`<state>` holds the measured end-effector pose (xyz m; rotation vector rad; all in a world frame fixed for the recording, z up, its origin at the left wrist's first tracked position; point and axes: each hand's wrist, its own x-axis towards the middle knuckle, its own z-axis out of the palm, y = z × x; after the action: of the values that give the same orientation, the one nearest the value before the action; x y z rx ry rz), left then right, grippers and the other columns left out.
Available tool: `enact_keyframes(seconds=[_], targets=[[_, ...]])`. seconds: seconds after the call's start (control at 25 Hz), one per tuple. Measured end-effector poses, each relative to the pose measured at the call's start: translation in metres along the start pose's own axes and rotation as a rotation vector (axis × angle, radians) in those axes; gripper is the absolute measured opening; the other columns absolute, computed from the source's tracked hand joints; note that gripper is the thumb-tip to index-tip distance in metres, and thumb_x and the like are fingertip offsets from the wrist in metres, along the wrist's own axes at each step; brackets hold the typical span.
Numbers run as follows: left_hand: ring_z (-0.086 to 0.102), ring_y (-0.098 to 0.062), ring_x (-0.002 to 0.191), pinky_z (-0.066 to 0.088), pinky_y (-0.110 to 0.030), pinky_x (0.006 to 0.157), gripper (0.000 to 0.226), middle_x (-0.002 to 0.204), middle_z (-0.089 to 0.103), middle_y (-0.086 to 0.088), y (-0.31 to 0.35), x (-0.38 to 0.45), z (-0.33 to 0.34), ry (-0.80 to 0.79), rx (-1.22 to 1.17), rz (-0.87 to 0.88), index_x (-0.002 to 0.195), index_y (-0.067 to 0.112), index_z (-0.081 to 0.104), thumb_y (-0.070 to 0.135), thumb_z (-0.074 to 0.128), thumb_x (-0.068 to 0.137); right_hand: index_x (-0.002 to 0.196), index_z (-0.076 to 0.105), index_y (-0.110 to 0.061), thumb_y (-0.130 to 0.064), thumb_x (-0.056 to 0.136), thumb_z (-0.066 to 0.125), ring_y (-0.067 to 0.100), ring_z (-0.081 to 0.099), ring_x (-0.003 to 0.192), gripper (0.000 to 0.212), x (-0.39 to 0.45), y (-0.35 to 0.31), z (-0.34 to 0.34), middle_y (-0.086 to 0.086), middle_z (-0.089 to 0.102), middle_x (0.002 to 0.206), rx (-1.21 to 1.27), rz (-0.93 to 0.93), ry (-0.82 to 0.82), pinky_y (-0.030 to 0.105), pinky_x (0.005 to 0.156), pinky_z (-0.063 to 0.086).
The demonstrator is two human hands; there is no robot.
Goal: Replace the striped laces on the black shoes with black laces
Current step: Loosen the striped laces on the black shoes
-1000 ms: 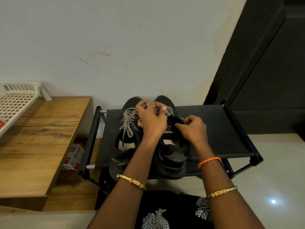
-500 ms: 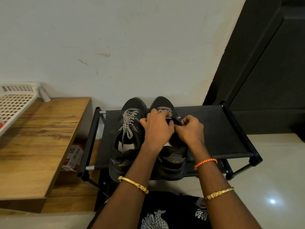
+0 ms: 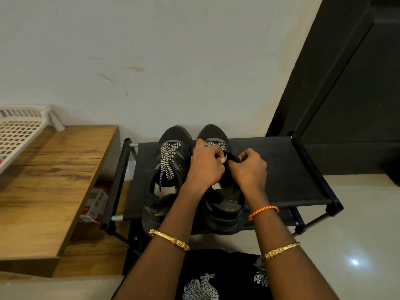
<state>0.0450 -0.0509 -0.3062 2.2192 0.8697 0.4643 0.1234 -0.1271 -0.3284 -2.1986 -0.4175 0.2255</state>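
Two black shoes stand side by side on a black shoe rack (image 3: 281,169), toes to the wall. The left shoe (image 3: 171,135) still carries its black-and-white striped lace (image 3: 167,161), tied and hanging down its tongue. Over the right shoe (image 3: 223,208) both hands work at the lacing. My left hand (image 3: 205,167) pinches the striped lace (image 3: 214,145) near the tongue, fingers curled. My right hand (image 3: 251,169) pinches the shoe's right upper edge beside it. The lower eyelets are hidden under my hands. No black lace is visible.
A wooden table (image 3: 49,182) stands to the left with a white plastic basket (image 3: 19,131) on its far corner. A small red-and-white box (image 3: 95,202) lies under it beside the rack. A dark door (image 3: 346,83) is at the right; pale floor tiles (image 3: 357,245) lie below.
Both hands have drawn closer together over the right shoe's lacing; my left hand has dropped from the toe end towards the tongue. The view has shifted slightly.
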Motion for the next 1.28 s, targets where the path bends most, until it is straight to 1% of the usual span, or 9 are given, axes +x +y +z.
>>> enact_keyframes(seconds=[0.2,0.36,0.48,0.6,0.68,0.76,0.92,1.08,1.28], targets=[[0.043,-0.006,0.091,0.029,0.005,0.073,0.010,0.110,0.035,-0.005,-0.013,-0.023,-0.017,-0.201,-0.094,0.095,0.088,0.011,0.061,0.003,0.056,0.088,0.084,0.057,-0.013,-0.018,0.078,0.065,0.019,0.054,0.072,0.011,0.001,0.000,-0.001,-0.003,0.054,0.072,-0.024,-0.024,-0.018,0.027,0.059,0.043],[0.050,-0.008,0.094,0.040,-0.010,0.086,0.012,0.114,0.047,-0.010,-0.012,-0.026,-0.028,0.321,-0.242,-0.034,0.095,0.010,0.059,0.001,0.052,0.090,0.084,0.058,-0.013,-0.017,0.077,0.066,0.020,0.054,0.073,0.011,0.001,-0.002,-0.001,-0.003,0.054,0.072,-0.027,-0.023,-0.021,0.028,0.062,0.042],[0.042,-0.009,0.116,0.029,0.009,0.082,0.055,0.144,0.024,-0.017,-0.007,-0.028,-0.037,0.741,-0.417,-0.177,0.138,-0.001,0.032,-0.001,0.054,0.088,0.083,0.056,-0.017,-0.017,0.079,0.066,0.018,0.057,0.077,0.011,0.001,-0.002,-0.002,-0.006,0.054,0.074,-0.030,-0.023,-0.055,0.027,0.060,0.042],[0.029,-0.023,0.133,0.030,0.004,0.092,0.085,0.154,0.002,-0.013,-0.007,-0.031,-0.031,0.585,-0.323,-0.130,0.148,0.005,0.011,0.005,0.063,0.082,0.090,0.057,-0.020,-0.016,0.079,0.067,0.020,0.059,0.086,0.015,0.003,-0.002,-0.003,-0.002,0.058,0.086,-0.048,-0.083,-0.091,0.031,0.067,0.048],[0.038,-0.028,0.129,0.038,-0.023,0.104,0.067,0.144,0.026,-0.016,-0.004,-0.032,-0.022,0.393,-0.113,-0.025,0.139,0.002,0.033,0.012,0.063,0.080,0.101,0.061,-0.020,-0.016,0.079,0.067,0.020,0.058,0.093,0.024,0.006,-0.005,-0.002,0.003,0.059,0.099,-0.034,-0.196,-0.101,0.032,0.075,0.049],[0.045,-0.029,0.119,0.038,-0.033,0.100,0.046,0.128,0.041,-0.013,-0.002,-0.034,-0.011,0.230,0.041,-0.035,0.123,0.003,0.050,0.018,0.059,0.081,0.111,0.063,-0.021,-0.015,0.081,0.065,0.019,0.055,0.098,0.031,0.010,-0.009,-0.003,0.004,0.055,0.105,-0.048,-0.339,-0.125,0.030,0.079,0.047],[0.053,-0.027,0.099,0.040,-0.033,0.078,0.024,0.112,0.046,-0.008,0.000,-0.034,0.001,0.132,0.095,-0.162,0.101,0.011,0.061,0.025,0.051,0.085,0.119,0.063,-0.023,-0.013,0.087,0.060,0.019,0.052,0.102,0.034,0.016,-0.012,0.000,0.003,0.051,0.111,-0.257,-0.495,-0.236,0.035,0.082,0.047],[0.054,-0.029,0.090,0.039,-0.033,0.071,0.015,0.107,0.047,-0.010,0.004,-0.031,0.002,0.121,0.045,-0.183,0.082,0.012,0.056,0.026,0.050,0.082,0.109,0.067,-0.020,-0.020,0.088,0.061,0.021,0.053,0.095,0.021,0.015,-0.015,0.003,0.003,0.051,0.106,-0.331,-0.529,-0.164,0.032,0.073,0.044],[0.054,-0.031,0.089,0.040,-0.034,0.074,0.015,0.110,0.044,-0.008,0.000,-0.029,0.000,0.035,-0.027,-0.199,0.085,0.013,0.054,0.026,0.048,0.079,0.104,0.069,-0.022,-0.024,0.089,0.058,0.024,0.057,0.093,0.018,0.012,-0.015,0.006,0.003,0.058,0.107,-0.349,-0.523,-0.071,0.027,0.070,0.036]])
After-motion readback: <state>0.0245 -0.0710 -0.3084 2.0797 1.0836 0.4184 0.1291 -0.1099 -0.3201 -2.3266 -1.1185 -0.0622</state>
